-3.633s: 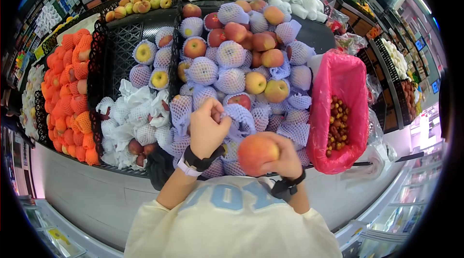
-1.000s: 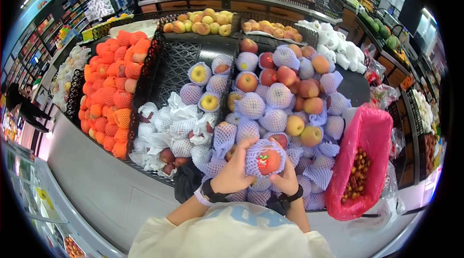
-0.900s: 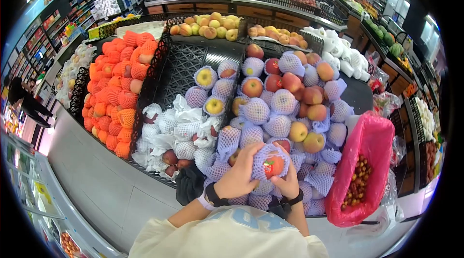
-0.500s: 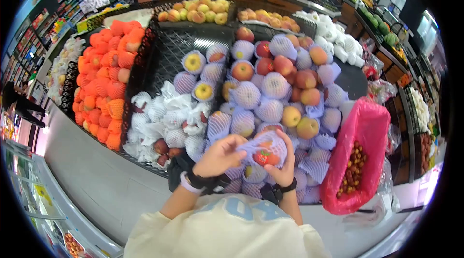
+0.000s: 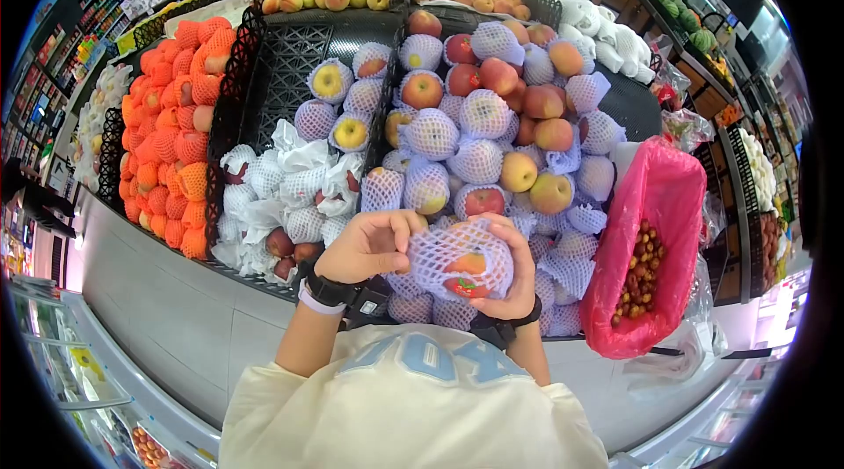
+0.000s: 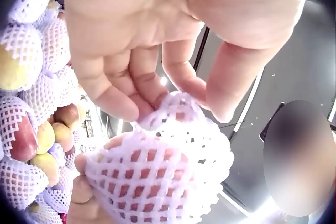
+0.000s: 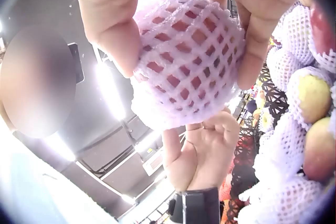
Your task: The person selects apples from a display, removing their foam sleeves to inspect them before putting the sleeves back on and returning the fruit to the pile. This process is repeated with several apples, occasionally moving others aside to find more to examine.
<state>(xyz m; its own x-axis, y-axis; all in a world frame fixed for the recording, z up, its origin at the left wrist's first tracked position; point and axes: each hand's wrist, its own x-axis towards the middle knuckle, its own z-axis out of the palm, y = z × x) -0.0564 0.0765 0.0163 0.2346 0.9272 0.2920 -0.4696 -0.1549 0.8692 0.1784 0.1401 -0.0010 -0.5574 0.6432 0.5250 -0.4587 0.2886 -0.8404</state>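
Note:
A red-and-yellow apple (image 5: 467,263) with a red-and-green sticker sits inside a pale purple foam net (image 5: 431,251), held over the front of the fruit display. My right hand (image 5: 519,274) grips the netted apple from the right, thumb below and fingers over the top. At its left side, my left hand (image 5: 374,245) pinches the edge of the net with thumb and fingertips. In the left wrist view the foam net (image 6: 152,182) bunches up beneath those fingertips. The right wrist view shows the foam net (image 7: 189,61) stretched across the apple between thumb and fingers.
Netted and bare apples (image 5: 479,113) are heaped just beyond the hands. White-wrapped fruit (image 5: 290,183) and orange-netted fruit (image 5: 171,135) lie to the left. A pink-lined bin (image 5: 607,293) of small brown fruit stands at the right, with black crate walls (image 5: 230,109) between sections.
Earlier the right hand held the apple bare, with the loose net at the left hand. Then both hands cupped the netted apple; now the left hand has moved to the net's left edge.

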